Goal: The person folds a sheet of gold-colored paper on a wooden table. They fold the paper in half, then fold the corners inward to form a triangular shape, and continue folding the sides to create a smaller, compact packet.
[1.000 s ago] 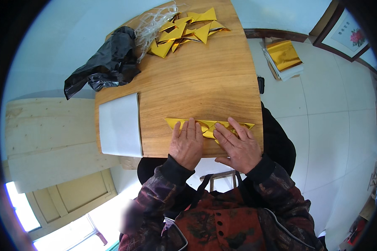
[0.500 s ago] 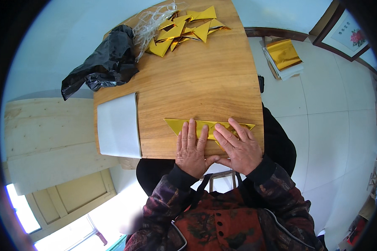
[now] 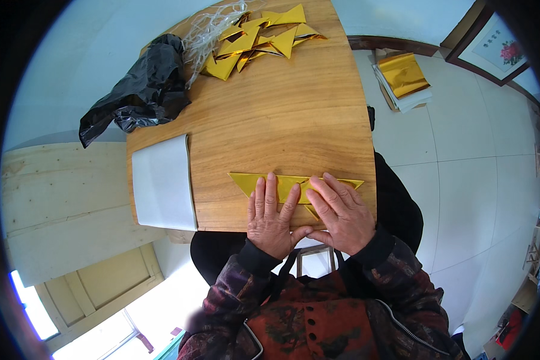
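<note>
A strip of folded gold foil paper (image 3: 243, 182) with pointed ends lies along the near edge of the wooden table (image 3: 270, 114). My left hand (image 3: 272, 219) rests on its left half, fingers stretched out and lying flat. On the right half, my right hand (image 3: 344, 216) presses down with its fingers extended and slightly bent. The two thumbs come close together at the table edge. A small gold corner sticks out below the strip, between the hands. Parts of the paper are hidden under my fingers.
Several folded gold foil pieces (image 3: 240, 43) are heaped at the table's far end, beside tangled clear plastic strips (image 3: 205, 37) and a black plastic bag (image 3: 147, 81). A grey-white folded sheet (image 3: 163, 183) lies at left. Gold foil sheets (image 3: 404, 75) top a paper stack on the floor.
Both hands stay on the foil paper, their fingers shifting only slightly. The table and its contents appear a little further left in the view.
</note>
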`<state>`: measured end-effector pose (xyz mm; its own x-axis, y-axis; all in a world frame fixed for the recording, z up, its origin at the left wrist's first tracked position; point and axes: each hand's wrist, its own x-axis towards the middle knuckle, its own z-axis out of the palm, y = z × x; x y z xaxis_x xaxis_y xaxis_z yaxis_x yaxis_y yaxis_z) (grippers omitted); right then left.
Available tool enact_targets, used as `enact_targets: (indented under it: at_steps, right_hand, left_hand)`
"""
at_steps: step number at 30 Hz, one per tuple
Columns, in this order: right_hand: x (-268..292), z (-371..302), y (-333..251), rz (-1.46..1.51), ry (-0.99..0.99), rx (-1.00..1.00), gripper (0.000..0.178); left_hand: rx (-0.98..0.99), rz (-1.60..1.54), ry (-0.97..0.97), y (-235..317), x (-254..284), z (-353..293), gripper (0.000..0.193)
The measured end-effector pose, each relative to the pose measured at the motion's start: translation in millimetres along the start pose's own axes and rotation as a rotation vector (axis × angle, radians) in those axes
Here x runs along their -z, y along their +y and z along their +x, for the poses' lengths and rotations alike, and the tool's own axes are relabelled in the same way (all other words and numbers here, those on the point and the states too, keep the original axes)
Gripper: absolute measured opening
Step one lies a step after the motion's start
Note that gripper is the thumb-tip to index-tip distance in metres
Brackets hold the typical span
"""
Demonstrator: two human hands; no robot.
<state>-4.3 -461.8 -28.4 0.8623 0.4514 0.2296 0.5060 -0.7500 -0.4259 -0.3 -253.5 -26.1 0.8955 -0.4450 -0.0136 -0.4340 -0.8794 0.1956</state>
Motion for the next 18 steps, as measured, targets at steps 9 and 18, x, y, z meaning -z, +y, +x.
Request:
enact_targets:
  at_steps: [9,18]
  right_hand:
    - [0.1,-1.3,0.8,0.034,0.027,-0.02,0.081]
    - [-2.6,-1.7,0.8,0.023,0.034,-0.015,0.082]
  left_hand:
    - [0.0,-0.02,-0.007,0.2,0.0,0.6,0.087]
    - [0.006,-0.004,-0.016,1.2,2.1,1.0,0.088]
